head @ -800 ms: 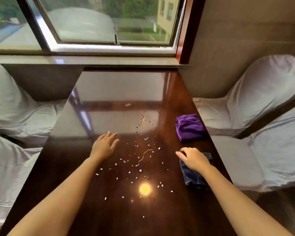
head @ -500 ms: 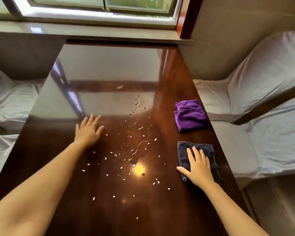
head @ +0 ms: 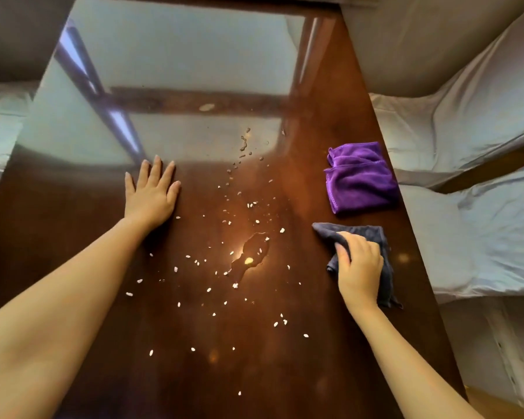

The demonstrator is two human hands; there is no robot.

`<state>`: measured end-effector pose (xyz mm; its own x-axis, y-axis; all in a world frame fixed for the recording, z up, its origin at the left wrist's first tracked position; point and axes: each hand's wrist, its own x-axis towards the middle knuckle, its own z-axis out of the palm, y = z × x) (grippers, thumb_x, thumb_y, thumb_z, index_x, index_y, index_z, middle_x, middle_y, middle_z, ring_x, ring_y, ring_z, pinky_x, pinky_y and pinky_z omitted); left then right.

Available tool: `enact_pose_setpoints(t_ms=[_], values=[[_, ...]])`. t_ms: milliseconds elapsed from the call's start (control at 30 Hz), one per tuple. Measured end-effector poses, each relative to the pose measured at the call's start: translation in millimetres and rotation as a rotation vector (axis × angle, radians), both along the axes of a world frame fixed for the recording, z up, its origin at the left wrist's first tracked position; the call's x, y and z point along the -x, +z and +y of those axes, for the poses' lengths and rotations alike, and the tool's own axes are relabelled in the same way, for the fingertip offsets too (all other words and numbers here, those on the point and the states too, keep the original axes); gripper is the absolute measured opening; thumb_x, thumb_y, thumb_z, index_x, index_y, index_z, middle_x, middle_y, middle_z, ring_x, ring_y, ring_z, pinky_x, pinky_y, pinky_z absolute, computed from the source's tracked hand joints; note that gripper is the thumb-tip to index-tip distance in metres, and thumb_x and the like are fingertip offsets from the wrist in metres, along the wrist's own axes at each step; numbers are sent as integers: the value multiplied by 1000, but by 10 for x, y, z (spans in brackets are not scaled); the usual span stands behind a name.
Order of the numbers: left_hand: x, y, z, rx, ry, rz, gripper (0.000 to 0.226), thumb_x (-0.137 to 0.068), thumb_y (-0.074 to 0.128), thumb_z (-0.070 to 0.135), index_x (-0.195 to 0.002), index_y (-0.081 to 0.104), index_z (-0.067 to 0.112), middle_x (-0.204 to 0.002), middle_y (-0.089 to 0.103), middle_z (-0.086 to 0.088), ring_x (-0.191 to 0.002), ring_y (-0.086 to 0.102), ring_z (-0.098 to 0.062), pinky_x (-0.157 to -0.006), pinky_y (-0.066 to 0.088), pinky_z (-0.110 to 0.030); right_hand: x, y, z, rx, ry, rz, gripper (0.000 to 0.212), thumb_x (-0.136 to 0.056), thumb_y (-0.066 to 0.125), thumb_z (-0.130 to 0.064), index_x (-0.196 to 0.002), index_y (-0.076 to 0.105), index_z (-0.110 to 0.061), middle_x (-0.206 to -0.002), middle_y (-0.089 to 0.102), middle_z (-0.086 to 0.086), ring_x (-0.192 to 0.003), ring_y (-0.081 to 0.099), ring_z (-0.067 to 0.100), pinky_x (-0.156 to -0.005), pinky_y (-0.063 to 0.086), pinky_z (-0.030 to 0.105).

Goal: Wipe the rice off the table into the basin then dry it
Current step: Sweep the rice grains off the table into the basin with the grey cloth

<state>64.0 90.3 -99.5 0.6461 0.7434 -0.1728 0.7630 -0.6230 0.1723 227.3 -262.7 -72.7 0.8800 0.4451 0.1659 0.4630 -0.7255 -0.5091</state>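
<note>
White rice grains (head: 224, 273) lie scattered over the middle of a glossy dark wooden table (head: 254, 373), around a small puddle of water (head: 250, 255). My left hand (head: 152, 195) rests flat on the table, fingers spread, left of the rice. My right hand (head: 359, 264) grips a dark grey cloth (head: 372, 234) at the table's right side, bunching it up. A folded purple cloth (head: 360, 179) lies just beyond the grey one. No basin is in view.
Chairs draped in white covers (head: 466, 140) stand along the right edge, and more white fabric (head: 0, 122) shows at the left. Drops of water (head: 244, 143) dot the table farther back. The far half reflects a window.
The view has tilted down and the window has left the frame. My right hand, flat on the grey cloth before, has closed and gathered it. My left hand stays flat.
</note>
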Motion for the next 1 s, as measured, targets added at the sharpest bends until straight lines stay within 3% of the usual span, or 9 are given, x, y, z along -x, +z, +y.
enact_pose_setpoints(t_ms=[67,167,267,333,400,533,600,700,1000], values=[[2,-27,10,-12,-1,12,54,-94,17,46,-145,9,30,-158,0,0,-144,-5,-21,-112,-6,-51,-19,131,94,-177,-37,70,18,-92,51,-10,-107,61,-6,-101,65,13,-97,56,22,-85,45,31],[12,-64,16,-37,3,23,54,-94,15,46,-145,7,30,-158,-1,1,-144,-6,-20,-113,-6,-50,-113,441,367,-450,-76,189,22,-95,46,-17,-115,56,-14,-102,61,-7,-93,54,-10,-80,39,1],[5,-71,16,-43,3,37,54,-94,14,47,-145,5,31,-158,-3,2,-144,-8,-19,-113,-7,-50,-426,716,854,-583,-20,187,25,-96,44,-21,-118,54,-13,-97,54,-22,-90,46,-28,-76,34,-7],[2,-70,7,-41,5,42,54,-94,14,47,-145,4,31,-158,-4,2,-144,-9,-18,-114,-7,-49,-657,847,1280,-579,70,179,24,-97,44,-21,-117,54,-12,-96,55,-18,-87,49,-24,-73,35,-6],[4,-71,1,-40,7,39,54,-94,14,47,-145,3,32,-158,-4,3,-144,-9,-18,-114,-7,-49,-863,869,1730,-511,172,174,23,-96,45,-21,-114,56,-12,-96,60,-7,-86,55,-8,-70,36,-2],[7,-89,3,-53,19,29,54,-93,13,48,-145,3,33,-157,-4,4,-143,-9,-17,-114,-8,-47,-1156,586,2522,-255,320,205,26,-95,47,-25,-115,57,-12,-108,66,12,-101,59,29,-80,43,31],[10,-107,13,-58,28,30,55,-93,13,49,-144,2,35,-157,-5,5,-143,-10,-16,-114,-9,-46,-1187,398,2774,-76,401,243,31,-94,47,-35,-119,56,-18,-112,64,14,-106,56,34,-84,42,36],[9,-134,16,-68,32,21,56,-91,10,51,-144,0,37,-157,-5,7,-143,-11,-15,-113,-11,-45,-1197,164,2905,238,579,40,38,-89,49,-48,-115,58,-21,-119,62,11,-110,50,37,-89,41,43],[24,-143,15,-61,31,3,56,-91,9,52,-144,1,36,-157,-4,6,-143,-10,-16,-113,-10,-46,-798,-123,2552,251,761,-85,48,-89,52,-41,-134,45,-25,-145,44,-1,-114,40,34,-95,32,44]])
